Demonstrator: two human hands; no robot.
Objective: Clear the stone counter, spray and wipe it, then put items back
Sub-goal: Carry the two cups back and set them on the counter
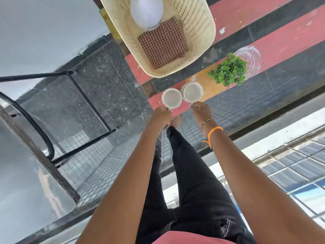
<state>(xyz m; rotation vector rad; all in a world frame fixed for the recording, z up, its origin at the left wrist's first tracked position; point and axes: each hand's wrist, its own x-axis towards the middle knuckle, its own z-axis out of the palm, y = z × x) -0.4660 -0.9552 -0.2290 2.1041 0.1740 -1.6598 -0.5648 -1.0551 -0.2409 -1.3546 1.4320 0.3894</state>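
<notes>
Black metal chair frame stands at left on dark speckled floor. Red painted stripes cross the floor at upper right. Grid-pattern tiles lie nearer. Black trousers, pink shirt hem, orange wrist thread, beaded bracelet.

I see two white cups, upright and empty, rims touching: left cup just beyond my left hand, right cup just beyond my right hand.

Bright soft daylight, faint shadows, glare on glossy floor, wide-angle edge stretching, slight softness
</notes>
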